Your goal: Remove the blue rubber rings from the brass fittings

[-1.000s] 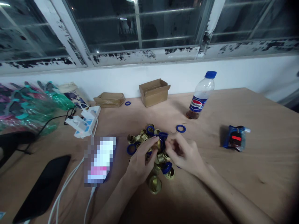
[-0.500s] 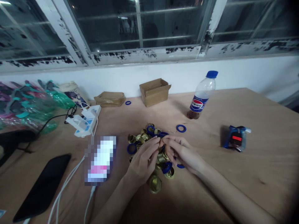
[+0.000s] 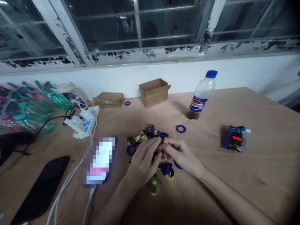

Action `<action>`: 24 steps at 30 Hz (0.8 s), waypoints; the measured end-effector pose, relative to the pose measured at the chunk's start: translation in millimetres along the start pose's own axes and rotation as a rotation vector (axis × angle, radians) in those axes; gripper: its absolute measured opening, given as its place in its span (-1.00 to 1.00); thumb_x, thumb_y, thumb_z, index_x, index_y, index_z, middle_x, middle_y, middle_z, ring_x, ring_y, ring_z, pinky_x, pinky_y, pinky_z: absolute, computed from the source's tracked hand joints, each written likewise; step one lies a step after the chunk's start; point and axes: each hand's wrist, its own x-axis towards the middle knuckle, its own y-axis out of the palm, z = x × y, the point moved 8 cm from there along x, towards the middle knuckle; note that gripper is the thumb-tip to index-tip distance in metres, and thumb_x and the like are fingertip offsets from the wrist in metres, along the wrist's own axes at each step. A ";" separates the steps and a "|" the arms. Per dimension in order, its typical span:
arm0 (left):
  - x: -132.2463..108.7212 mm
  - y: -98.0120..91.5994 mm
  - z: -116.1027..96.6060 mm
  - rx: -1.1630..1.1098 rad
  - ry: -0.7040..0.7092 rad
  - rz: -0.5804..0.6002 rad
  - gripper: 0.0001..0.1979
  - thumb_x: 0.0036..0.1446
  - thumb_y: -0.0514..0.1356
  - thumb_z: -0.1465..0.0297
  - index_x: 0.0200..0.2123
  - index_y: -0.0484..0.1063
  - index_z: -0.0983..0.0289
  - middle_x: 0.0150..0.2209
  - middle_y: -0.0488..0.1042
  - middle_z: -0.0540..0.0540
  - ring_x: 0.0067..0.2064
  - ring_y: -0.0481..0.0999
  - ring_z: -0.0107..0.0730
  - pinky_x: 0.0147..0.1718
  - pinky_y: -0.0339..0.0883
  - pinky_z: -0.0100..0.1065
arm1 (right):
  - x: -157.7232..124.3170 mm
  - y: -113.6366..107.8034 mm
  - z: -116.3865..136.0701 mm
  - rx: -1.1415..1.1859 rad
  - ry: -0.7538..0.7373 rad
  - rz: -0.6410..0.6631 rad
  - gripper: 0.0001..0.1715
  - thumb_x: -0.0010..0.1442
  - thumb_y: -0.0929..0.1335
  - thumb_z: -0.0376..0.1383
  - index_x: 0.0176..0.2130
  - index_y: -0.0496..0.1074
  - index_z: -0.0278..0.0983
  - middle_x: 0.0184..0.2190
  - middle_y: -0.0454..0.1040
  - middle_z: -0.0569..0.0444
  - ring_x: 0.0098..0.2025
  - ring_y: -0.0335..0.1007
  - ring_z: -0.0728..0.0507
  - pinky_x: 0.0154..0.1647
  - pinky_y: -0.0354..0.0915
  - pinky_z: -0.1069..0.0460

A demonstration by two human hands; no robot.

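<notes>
Over a pile of gold-coloured metal caps (image 3: 155, 186) and blue rings (image 3: 131, 150), my two hands meet near the table's middle. My left hand (image 3: 143, 161) has its fingers held together, with the fingertips and thumb around a small gold piece (image 3: 161, 146) that looks like one of the caps. From the other side, my right hand (image 3: 181, 153) pinches the same piece between thumb and curled fingers. Most of that piece is hidden by the fingers. A blue ring (image 3: 167, 168) and an open gold cap (image 3: 170, 173) lie just below the right hand.
A cola bottle (image 3: 199, 97) stands back right, with a small blue packet (image 3: 235, 138) nearer. Cardboard boxes (image 3: 154, 93) sit by the wall. To the left are a power strip (image 3: 85, 123), a lit phone (image 3: 99, 161), a dark phone (image 3: 41, 187), cables and wrapped bottles (image 3: 30, 109).
My right hand has turned slightly, its thumb now lying across the gold piece and its fingers curled more. The left hand has stayed nearly in place. The view has shifted a little.
</notes>
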 end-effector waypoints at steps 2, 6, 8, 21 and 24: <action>-1.8 0.6 0.9 0.003 0.003 0.002 -0.53 0.12 0.19 0.58 0.11 0.27 0.34 -0.03 0.51 0.23 0.04 0.49 -0.24 0.02 0.46 -0.22 | -1.1 0.8 2.6 -0.045 -0.038 0.002 -0.63 0.18 0.27 -0.21 -0.60 0.21 -0.25 -0.67 0.27 0.22 -0.61 0.19 0.05 -0.56 0.16 0.13; -4.1 1.9 3.1 -0.021 0.004 0.010 -0.54 0.15 0.18 0.57 0.14 0.26 0.33 -0.01 0.50 0.22 0.05 0.49 -0.26 0.03 0.46 -0.23 | -2.4 0.6 5.4 -0.127 -0.091 0.002 -0.60 0.21 0.25 -0.22 -0.61 0.17 -0.25 -0.67 0.18 0.23 -0.60 0.09 0.05 -0.55 0.06 0.11; -4.4 1.8 4.7 -0.044 -0.007 0.007 -0.55 0.16 0.17 0.57 0.13 0.27 0.31 0.00 0.50 0.20 0.04 0.50 -0.27 0.03 0.47 -0.23 | -2.6 0.0 5.2 -0.165 -0.105 -0.001 -0.60 0.23 0.23 -0.23 -0.61 0.15 -0.25 -0.67 0.15 0.23 -0.59 0.06 0.05 -0.55 0.03 0.11; -3.5 -10.0 13.5 -0.016 -0.091 -0.122 -0.64 0.13 0.22 0.54 0.01 0.37 0.25 -0.08 0.55 0.16 -0.07 0.57 -0.27 -0.04 0.52 -0.23 | -4.8 -4.1 18.9 -0.074 -0.154 -0.061 -0.58 0.27 0.23 -0.06 -0.52 0.25 -0.24 -0.62 0.29 0.19 -0.57 0.18 0.03 -0.54 0.15 0.10; -0.9 -15.7 17.3 0.060 -0.141 -0.154 -0.66 0.12 0.24 0.51 -0.01 0.38 0.24 -0.12 0.55 0.16 -0.11 0.57 -0.26 -0.08 0.52 -0.22 | -3.2 -15.9 20.2 -0.037 -0.170 -0.172 -0.63 0.27 0.23 -0.06 -0.44 0.31 -0.24 -0.60 0.29 0.19 -0.59 0.18 0.03 -0.58 0.15 0.11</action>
